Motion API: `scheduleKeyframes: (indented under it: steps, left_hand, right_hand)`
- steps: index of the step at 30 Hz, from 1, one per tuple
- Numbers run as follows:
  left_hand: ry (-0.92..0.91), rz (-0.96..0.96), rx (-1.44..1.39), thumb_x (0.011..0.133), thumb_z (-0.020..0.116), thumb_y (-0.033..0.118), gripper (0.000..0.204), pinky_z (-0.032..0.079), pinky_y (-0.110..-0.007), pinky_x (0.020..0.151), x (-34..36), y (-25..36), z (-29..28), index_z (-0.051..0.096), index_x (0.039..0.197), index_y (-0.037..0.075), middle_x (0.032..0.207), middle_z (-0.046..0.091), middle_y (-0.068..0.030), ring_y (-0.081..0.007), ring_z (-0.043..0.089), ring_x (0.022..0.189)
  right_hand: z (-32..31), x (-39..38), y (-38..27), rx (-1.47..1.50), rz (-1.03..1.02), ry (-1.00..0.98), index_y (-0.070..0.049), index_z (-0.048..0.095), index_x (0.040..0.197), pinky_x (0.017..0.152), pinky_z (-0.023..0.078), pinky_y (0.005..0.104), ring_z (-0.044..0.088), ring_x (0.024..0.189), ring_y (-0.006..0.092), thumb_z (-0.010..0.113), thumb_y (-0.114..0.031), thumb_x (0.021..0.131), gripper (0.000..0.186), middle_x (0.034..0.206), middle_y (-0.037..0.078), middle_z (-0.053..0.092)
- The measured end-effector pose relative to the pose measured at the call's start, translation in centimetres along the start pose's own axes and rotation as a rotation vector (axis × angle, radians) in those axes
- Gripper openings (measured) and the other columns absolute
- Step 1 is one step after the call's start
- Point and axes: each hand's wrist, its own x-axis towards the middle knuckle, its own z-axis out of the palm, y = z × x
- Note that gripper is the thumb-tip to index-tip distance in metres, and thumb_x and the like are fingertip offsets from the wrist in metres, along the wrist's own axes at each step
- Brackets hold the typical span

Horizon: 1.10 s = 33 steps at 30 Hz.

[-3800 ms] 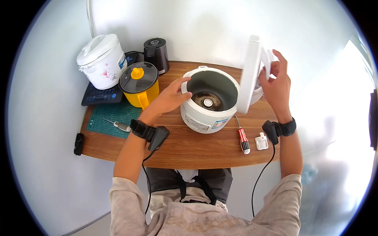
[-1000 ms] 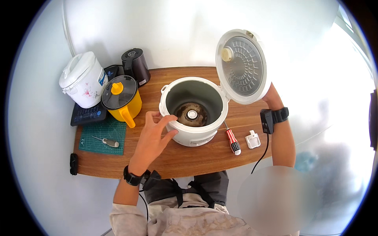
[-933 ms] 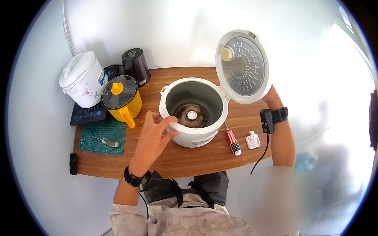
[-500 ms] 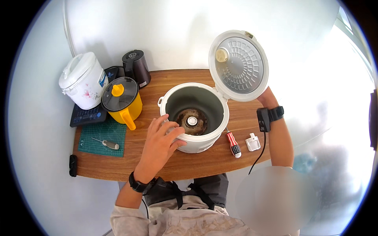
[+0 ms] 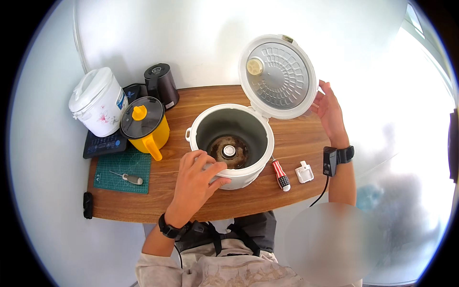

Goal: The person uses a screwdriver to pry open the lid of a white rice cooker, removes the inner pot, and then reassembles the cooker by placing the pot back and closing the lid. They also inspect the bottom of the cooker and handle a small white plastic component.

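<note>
Left hand (image 5: pixel 196 184) has a loose pinch on the near rim (image 5: pixel 270 143) of the white rice cooker (image 5: pixel 234 118), index finger over the top and thumb tucked below. Right hand (image 5: pixel 331 112) is at the right of the frame with the thumb raised and fingers partly behind the lid (image 5: pixel 282 79); from my end I honestly can't tell if it's gripping that edge or just near it.

The cooker sits upright on the wooden table (image 5: pixel 294 143), middle of the frame, lid standing open toward the top. I'd guess the body's fairly light for its bulk, since I see no inner pot, just the stained heating plate (image 5: pixel 243 155) with a round button (image 5: pixel 229 151). Shell looks like stiff, smooth plastic, so I'd expect some slip under dry fingertips. I'd hold it by the thick rim, or use the little lug (image 5: pixel 188 134) on its left to stop it turning. The lid seems rigid and thin, and the hinge (image 5: pixel 259 113) is probably the fragile bit, so I'd support the outer edge and avoid twisting. Striped screwdriver (image 5: pixel 281 177) lies just beside the cooker, lower right of centre.
</note>
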Motion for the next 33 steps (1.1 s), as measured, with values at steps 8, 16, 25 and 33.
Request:
scheduleKeyframes:
  steps: [8, 16, 25, 33]
  left_hand:
    - [0.009, -0.027, -0.053, 0.079, 0.084, 0.028, 0.029, 0.042, -0.048, 0.103, -0.1, 0.1, 0.3, 0.074, 0.103, 0.014, 0.108, 0.064, -0.0058, -0.0331, 0.052, 0.122]
    - [-0.113, -0.150, -0.288, 0.075, 0.087, 0.011, 0.037, 0.038, -0.050, 0.117, 0.6, -3.7, -1.0, 0.075, 0.110, 0.014, 0.150, 0.054, -0.0088, -0.0375, 0.037, 0.150]
    - [-0.050, -0.408, -0.740, 0.101, 0.067, 0.019, 0.037, 0.044, -0.040, 0.114, 3.0, -2.3, -3.0, 0.065, 0.134, 0.005, 0.140, 0.064, -0.0125, -0.0308, 0.055, 0.137]
    - [0.100, -0.621, -1.416, 0.109, 0.056, 0.029, 0.037, 0.063, -0.032, 0.087, 5.6, -2.0, -3.0, 0.059, 0.131, 0.000, 0.117, 0.072, -0.0102, -0.0174, 0.072, 0.106]
  right_hand:
    - [1.2, -1.4, -0.3, -0.234, -0.213, -0.133, -0.001, 0.055, 0.142, 0.095, 0.056, 0.0368, 0.067, 0.113, 0.0194, 0.059, -0.042, 0.106, 0.054, 0.126, 0.010, 0.068]
    - [8.5, -7.0, -0.8, -0.788, -0.463, 0.070, -0.009, 0.067, 0.134, 0.076, 0.060, 0.0316, 0.074, 0.096, 0.0215, 0.086, -0.028, 0.082, 0.058, 0.113, 0.011, 0.076]
    - [12.2, -9.0, 1.2, -0.865, -0.822, 0.089, -0.016, 0.071, 0.129, 0.079, 0.062, 0.0354, 0.074, 0.099, 0.0255, 0.086, -0.029, 0.078, 0.056, 0.116, 0.009, 0.076]
    - [12.2, -9.7, 2.1, -0.954, -0.869, 0.012, -0.016, 0.070, 0.131, 0.084, 0.060, 0.0384, 0.071, 0.105, 0.0259, 0.084, -0.029, 0.079, 0.055, 0.120, 0.007, 0.074]
